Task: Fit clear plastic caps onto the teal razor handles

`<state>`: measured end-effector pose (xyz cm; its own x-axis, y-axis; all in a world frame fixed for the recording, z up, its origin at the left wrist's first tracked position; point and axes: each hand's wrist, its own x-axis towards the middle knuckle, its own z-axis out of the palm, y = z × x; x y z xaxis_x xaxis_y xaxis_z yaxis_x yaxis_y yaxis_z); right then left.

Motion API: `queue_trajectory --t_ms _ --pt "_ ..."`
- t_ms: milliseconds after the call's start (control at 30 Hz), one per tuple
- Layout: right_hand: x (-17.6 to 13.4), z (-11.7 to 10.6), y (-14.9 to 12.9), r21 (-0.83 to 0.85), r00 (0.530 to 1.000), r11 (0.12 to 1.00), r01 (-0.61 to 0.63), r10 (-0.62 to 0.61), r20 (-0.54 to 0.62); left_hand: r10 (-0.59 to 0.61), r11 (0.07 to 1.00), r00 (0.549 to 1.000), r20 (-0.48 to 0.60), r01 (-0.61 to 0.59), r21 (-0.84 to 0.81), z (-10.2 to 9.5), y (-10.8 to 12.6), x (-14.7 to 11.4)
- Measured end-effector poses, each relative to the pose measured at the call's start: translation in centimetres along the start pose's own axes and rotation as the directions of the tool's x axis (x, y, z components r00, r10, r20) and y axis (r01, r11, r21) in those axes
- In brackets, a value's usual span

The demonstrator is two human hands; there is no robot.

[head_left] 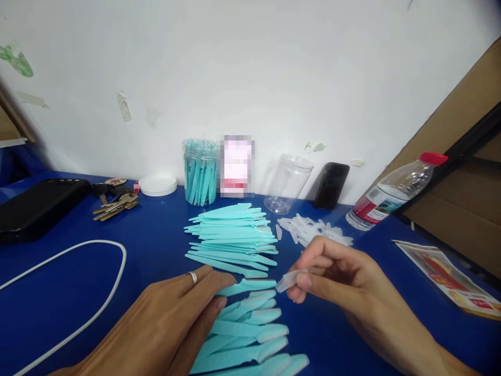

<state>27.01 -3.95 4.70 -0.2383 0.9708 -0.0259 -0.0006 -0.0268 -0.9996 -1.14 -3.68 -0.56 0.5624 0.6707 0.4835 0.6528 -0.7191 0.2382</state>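
My left hand [176, 308] pinches the handle of a turquoise eyebrow razor [254, 285], whose blade end points right. Between the thumb and fingers of my right hand [340, 287] is a small translucent blade cap [288, 281]. Its open end is close to the razor's tip; I cannot tell whether they touch. More turquoise razors [258, 332] lie fanned below my left fingers, partly hidden by that hand. Beyond them is a stacked pile of razors [230, 230]. A heap of loose translucent caps [313, 230] lies just past my right hand.
Along the wall stand a jar full of razors [200, 172], a lit phone [237, 167], a clear jar [288, 184], a dark phone [332, 185] and a water bottle [395, 193]. Left are a white lid [158, 185], keys [117, 203], a black case [43, 206] and a white cable [125, 256].
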Motion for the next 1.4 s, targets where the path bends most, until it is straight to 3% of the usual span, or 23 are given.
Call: queue_trajectory --t_ms 233,467,667,1067,1400 --pt "0.2 0.1 0.5 0.091 0.999 0.996 -0.014 0.01 0.035 0.028 0.999 1.0 0.003 -0.027 -0.047 -0.2 0.0 0.4" --pt "-0.2 0.5 0.8 0.1 0.998 0.994 -0.043 0.037 0.057 0.041 0.998 0.999 -0.003 -0.041 0.038 0.0 0.2 0.4" --pt "-0.3 1.3 1.1 0.1 0.991 0.989 -0.108 0.099 0.089 0.078 0.997 0.995 -0.067 -0.079 -0.019 0.0 0.6 0.2" --pt "-0.7 2.0 1.8 0.167 0.98 0.969 -0.18 0.163 0.111 0.103 0.979 0.991 -0.081 -0.116 -0.166 0.0 1.4 0.8" --pt "-0.2 1.8 1.3 0.249 0.95 0.926 -0.282 0.234 0.208 0.173 0.985 0.98 -0.099 -0.171 0.024 -0.4 1.3 0.9"
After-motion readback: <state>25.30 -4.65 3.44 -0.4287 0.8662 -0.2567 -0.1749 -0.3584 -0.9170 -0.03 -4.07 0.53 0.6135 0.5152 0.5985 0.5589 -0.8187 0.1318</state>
